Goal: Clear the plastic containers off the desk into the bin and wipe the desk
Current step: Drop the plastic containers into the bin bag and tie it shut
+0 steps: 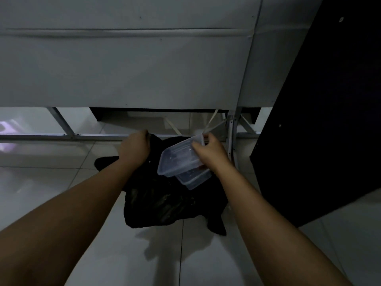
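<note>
The containers (183, 164) are a loose stack of clear tubs, tilted, held in the air over the mouth of the black bag (162, 203) that serves as your bin. The top tub leans toward 10 o'clock and the lower ones stick out toward 5 o'clock, so the stack is not nested square.

Your right hand (208, 153) pinches the stack by its far rim at 1 o'clock, thumb on top and fingers curled under the edge. Your left hand (135, 147), at 9 o'clock of the tubs, has its fingers clamped on a fold of the bag's edge, lifting it open.

The bag lies slumped on the tiled floor (61, 182), with the grey panel (123, 69) at 12 o'clock and a dark board (319, 120) at 3 o'clock.

The risk here is the grip: you hold several tubs by one rim only, and the lower ones could slide free and land on the tiles beside the bag. The bag's mouth looks limp, so if your left hand slackens it may fold shut under the stack. How wide the opening is, I cannot tell in this dim light. The desk is not yet wiped, as far as I can judge.
</note>
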